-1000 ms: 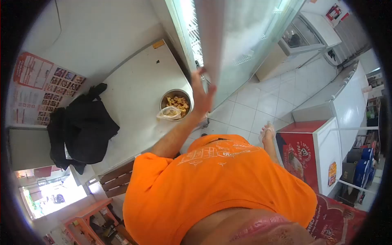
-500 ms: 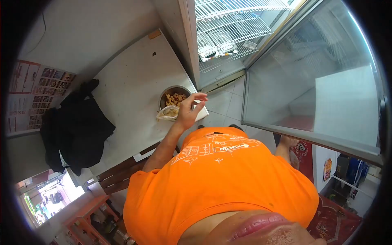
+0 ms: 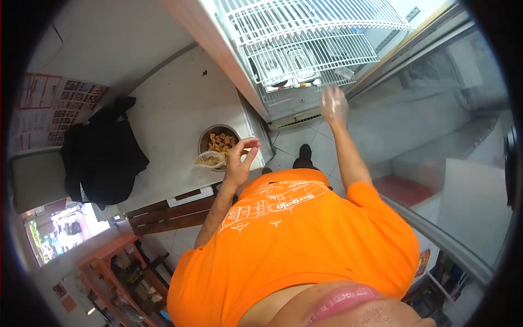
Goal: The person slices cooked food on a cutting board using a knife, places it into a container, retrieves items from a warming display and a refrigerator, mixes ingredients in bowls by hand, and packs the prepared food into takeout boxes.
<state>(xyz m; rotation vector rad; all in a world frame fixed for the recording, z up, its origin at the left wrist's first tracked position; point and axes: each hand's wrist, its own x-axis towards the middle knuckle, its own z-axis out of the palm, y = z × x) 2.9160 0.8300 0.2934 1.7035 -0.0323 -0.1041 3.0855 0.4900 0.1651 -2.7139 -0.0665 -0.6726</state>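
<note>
My left hand hovers beside the metal bowl, fingers loosely bent and thumb apart, with nothing in it. Browned, breaded-looking food pieces lie in the bowl, and a clear plastic bag with pale contents rests at its near edge. Reaching forward, my right hand wears a clear plastic glove and is in front of the open fridge's lower shelves. Its fingers are extended and slightly bent, with no object visible in them. Lidded metal containers and a small clear container sit on a lower wire shelf.
White wire shelves fill the fridge. Its glass door stands open on the right. The bowl is on a white counter, with a black cloth item at its left end. An orange shelf unit stands lower left.
My right hand has come into view and extended toward the fridge. The glass door has swung wider, and the view has shifted closer to the fridge. My left hand keeps its pose near the bowl.
</note>
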